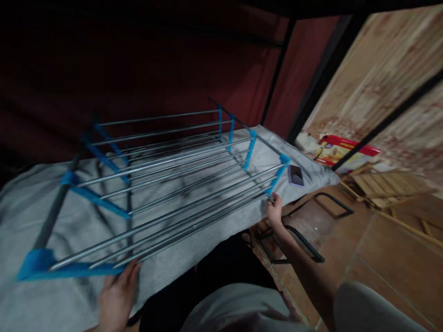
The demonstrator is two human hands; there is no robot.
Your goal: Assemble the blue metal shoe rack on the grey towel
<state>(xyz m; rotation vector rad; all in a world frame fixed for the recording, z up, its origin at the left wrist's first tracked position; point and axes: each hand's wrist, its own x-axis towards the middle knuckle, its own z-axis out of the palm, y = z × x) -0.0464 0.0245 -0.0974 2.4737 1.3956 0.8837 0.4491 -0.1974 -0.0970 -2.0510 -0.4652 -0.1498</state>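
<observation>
We are holding a rack (166,162) at both ends of its near side as it is sitting lengthwise on a grey cloth (69,304), its metal rods running between blue end bars. Our left hand (119,293) is pinching the near left corner, fingertips closing where the lowest rod is meeting the blue bar. Our right hand (275,210) is gripping the near right corner, fingers curling around the foot of the other bar; blur and dim light are hiding how far the fingers of either hand are reaching underneath. A phone (296,175) is lying on the cloth just beyond that corner, near the rack but not touching it. To the right, a red and yellow box (342,154) and some wooden slats (384,186) are standing in view past the cloth's end, above a tiled floor (387,258). By our judgement, we are handling something light for its length, stiff along the rods but likely to be twisting or rattling at the joints; the bare metal is probably proving slick, so the blue corners are offering the surest hold, with the thin rods bending more readily if pressed mid-span.
</observation>
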